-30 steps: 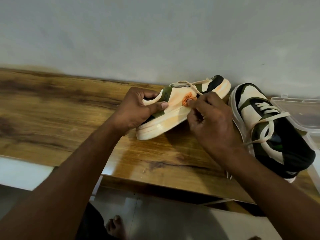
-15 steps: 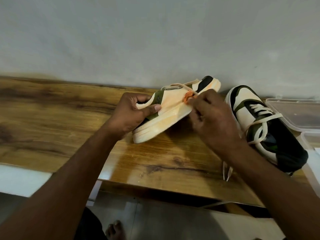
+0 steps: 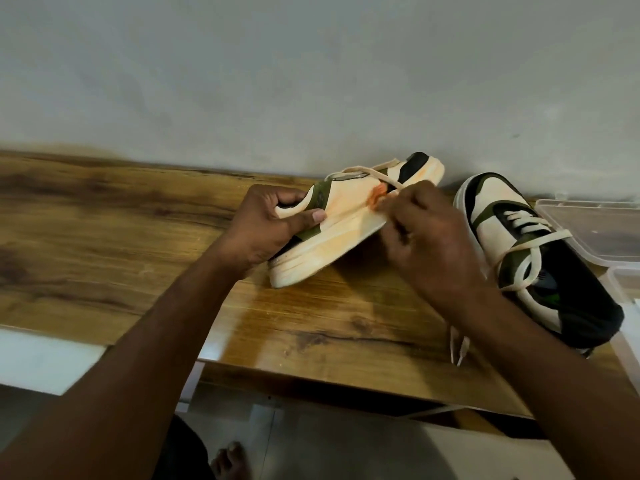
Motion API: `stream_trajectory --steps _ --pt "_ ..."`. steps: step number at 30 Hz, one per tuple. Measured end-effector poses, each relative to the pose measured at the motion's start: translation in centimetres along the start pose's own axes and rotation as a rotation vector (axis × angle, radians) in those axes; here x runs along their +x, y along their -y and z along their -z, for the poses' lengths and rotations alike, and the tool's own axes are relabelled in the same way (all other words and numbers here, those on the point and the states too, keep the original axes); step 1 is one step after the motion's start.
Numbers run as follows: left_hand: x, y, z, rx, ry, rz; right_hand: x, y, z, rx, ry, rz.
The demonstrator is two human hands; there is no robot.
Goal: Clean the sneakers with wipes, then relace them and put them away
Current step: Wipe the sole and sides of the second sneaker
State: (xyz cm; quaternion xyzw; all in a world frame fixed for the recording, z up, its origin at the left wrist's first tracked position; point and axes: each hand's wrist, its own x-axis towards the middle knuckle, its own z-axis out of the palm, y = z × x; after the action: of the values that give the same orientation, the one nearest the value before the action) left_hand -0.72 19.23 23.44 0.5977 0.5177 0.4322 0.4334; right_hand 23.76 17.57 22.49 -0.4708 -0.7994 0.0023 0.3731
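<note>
Cream sneaker [image 3: 349,223] toe aims far-right; left hand [image 3: 266,230] grips heel, right hand [image 3: 429,237] pinches lace [image 3: 381,176].

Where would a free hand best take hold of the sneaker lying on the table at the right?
Probably at the heel collar of the second sneaker, coming from above on the near side. It lies flat on the table with the opening facing up and its heel end toward the person, so fingers can hook inside. Its loose laces cross the middle.

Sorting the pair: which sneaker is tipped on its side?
The held sneaker, gripped by the left hand, shows its sidewall; the other sneaker lies sole-down nearer the plastic box.
</note>
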Motion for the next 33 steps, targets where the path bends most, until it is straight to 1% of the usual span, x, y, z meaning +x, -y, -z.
stream_trajectory --steps 2,4,6,10,12,14,17,19,21,22,25,28,30,33 --pt "0.0 0.0 0.0 0.001 0.012 0.006 0.8 -1.6 0.7 -0.015 -0.131 -0.097" --pt "0.1 0.0 0.0 0.006 0.014 0.000 0.9 -1.6 0.7 -0.013 -0.179 -0.163" --pt "0.1 -0.1 0.0 0.001 0.005 -0.003 0.3 -0.3 0.3 0.014 -0.153 -0.149" --pt "0.1 -0.1 0.1 -0.022 0.001 0.023 -1.8 4.0 -1.8 0.115 0.031 -0.032" --pt "0.1 -0.2 0.3 -0.027 0.010 0.031 -1.8 3.5 -1.7 0.079 0.079 0.023" --pt "0.0 -0.2 0.4 -0.033 0.024 0.019 -1.0 1.7 -0.8 0.009 0.061 0.029" --pt "-0.1 -0.2 0.3 -0.031 0.040 0.003 0.5 -1.3 0.6 -0.016 -0.106 -0.075" --pt "-0.1 -0.2 0.3 -0.023 0.046 -0.008 0.6 -1.7 0.8 -0.026 -0.158 -0.134" --pt "-0.1 -0.3 0.3 -0.016 0.048 -0.010 0.0 -0.7 0.5 -0.005 -0.130 -0.137" --pt "-0.1 -0.3 0.3 -0.016 0.045 -0.009 -0.5 0.4 0.1 0.021 -0.089 -0.123" --pt "-0.1 -0.3 0.6 -0.022 0.054 0.003 -2.3 3.7 -1.4 0.086 0.040 -0.033" --pt "-0.3 -0.4 1.3 -0.016 0.100 0.004 -2.4 3.7 -1.3 0.058 0.090 0.056" --pt "-0.4 -0.5 1.9 -0.015 0.130 -0.009 -1.9 2.5 -0.6 0.013 0.077 0.058" --pt "-0.6 -0.6 2.8 0.004 0.157 -0.020 -0.5 0.0 0.4 -0.009 -0.041 -0.027"
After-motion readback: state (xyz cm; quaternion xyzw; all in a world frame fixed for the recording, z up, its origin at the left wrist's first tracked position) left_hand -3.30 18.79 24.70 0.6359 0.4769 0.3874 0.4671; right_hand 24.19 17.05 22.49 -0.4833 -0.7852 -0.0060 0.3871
